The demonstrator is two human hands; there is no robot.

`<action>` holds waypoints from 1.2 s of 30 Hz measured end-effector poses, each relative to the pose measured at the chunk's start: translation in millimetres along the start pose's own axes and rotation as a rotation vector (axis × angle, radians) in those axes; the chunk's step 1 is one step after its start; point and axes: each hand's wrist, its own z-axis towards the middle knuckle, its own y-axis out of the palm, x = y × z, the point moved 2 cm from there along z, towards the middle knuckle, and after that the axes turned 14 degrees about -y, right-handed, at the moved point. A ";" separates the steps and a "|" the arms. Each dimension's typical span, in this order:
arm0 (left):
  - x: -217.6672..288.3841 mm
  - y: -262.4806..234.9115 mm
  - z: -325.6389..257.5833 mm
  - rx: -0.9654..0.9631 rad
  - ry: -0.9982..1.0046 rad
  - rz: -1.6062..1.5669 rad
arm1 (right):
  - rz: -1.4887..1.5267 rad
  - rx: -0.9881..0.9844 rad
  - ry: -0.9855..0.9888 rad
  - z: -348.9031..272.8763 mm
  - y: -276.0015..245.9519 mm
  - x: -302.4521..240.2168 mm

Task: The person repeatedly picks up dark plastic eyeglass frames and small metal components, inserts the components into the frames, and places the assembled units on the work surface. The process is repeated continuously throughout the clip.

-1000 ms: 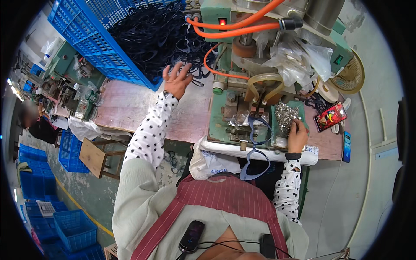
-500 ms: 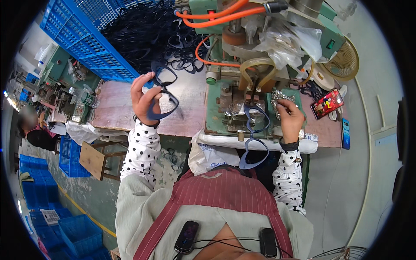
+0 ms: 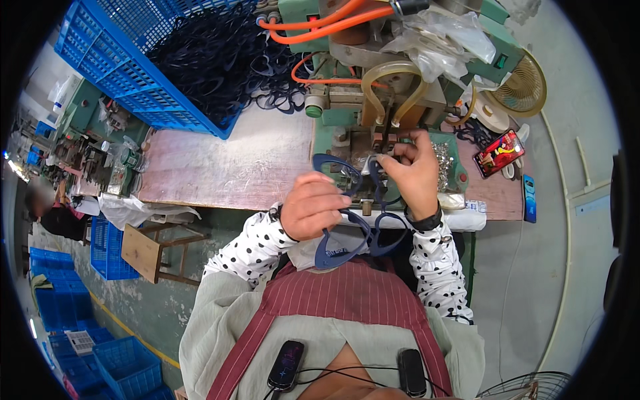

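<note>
My left hand (image 3: 312, 207), its fingers curled closed, grips a dark blue glasses frame (image 3: 327, 252) by the middle, with one lens opening above the fingers and one below. Just right of it, a second blue glasses frame (image 3: 388, 251) hangs with its upper end at the fixture of a green bench machine (image 3: 339, 119). My right hand (image 3: 415, 175) is bent over that fixture, thumb by the second frame's upper rim and fingers closed in by the jaws. Whatever small thing it pinches is hidden. Beside this hand lies a tray of small shiny metal parts (image 3: 443, 159).
A blue crate (image 3: 143, 93) with piled dark frames (image 3: 207, 60) stands at the far left of the pink-topped table (image 3: 227, 170). Orange hoses (image 3: 333, 25) and plastic bags (image 3: 447, 43) hang over the machine. A phone (image 3: 500, 155) and a fan (image 3: 523, 83) are at right. A wooden stool (image 3: 143, 253) stands left.
My left hand has come right and nearer with its glasses frame, from beside the crate to the machine. My right hand has moved from the metal-parts tray to the fixture.
</note>
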 end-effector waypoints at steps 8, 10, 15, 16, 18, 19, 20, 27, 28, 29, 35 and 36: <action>9.0 39.6 10.5 -0.092 0.105 -0.103 | 0.008 0.060 -0.016 0.8 -4.6 7.6; 0.3 50.0 11.3 -0.172 0.093 -0.069 | -0.088 0.107 -0.080 4.4 -23.6 20.3; -8.8 58.5 7.7 -0.165 0.096 0.020 | -0.643 0.264 -0.056 -2.9 -96.0 87.2; -7.4 59.7 7.8 -0.147 0.077 0.024 | -0.672 0.234 -0.028 -8.5 -110.7 105.7; -2.5 62.8 9.3 -0.116 0.041 0.036 | -0.721 0.177 0.028 -17.0 -125.7 130.9; -1.4 64.1 11.0 -0.079 0.018 0.023 | -0.728 0.196 0.013 -21.4 -125.3 127.7; -0.6 64.5 11.5 -0.074 0.008 0.018 | -0.727 0.198 0.010 -23.3 -124.6 124.0; 2.6 67.5 11.1 -0.064 -0.010 0.046 | -1.133 -0.021 -0.327 -31.5 -104.1 116.0; 3.8 68.3 10.3 -0.061 -0.016 0.048 | -1.138 -0.066 -0.276 -32.7 -103.0 116.5; 3.6 66.9 10.4 -0.081 -0.009 0.070 | -1.141 -0.024 -0.304 -30.4 -106.2 126.3; 5.2 76.6 -61.5 0.256 -0.614 -0.030 | -0.870 0.227 -0.274 -36.0 -110.2 125.0; 4.5 84.0 -68.9 0.295 -0.799 -0.339 | -0.863 0.242 -0.263 -36.4 -109.9 124.8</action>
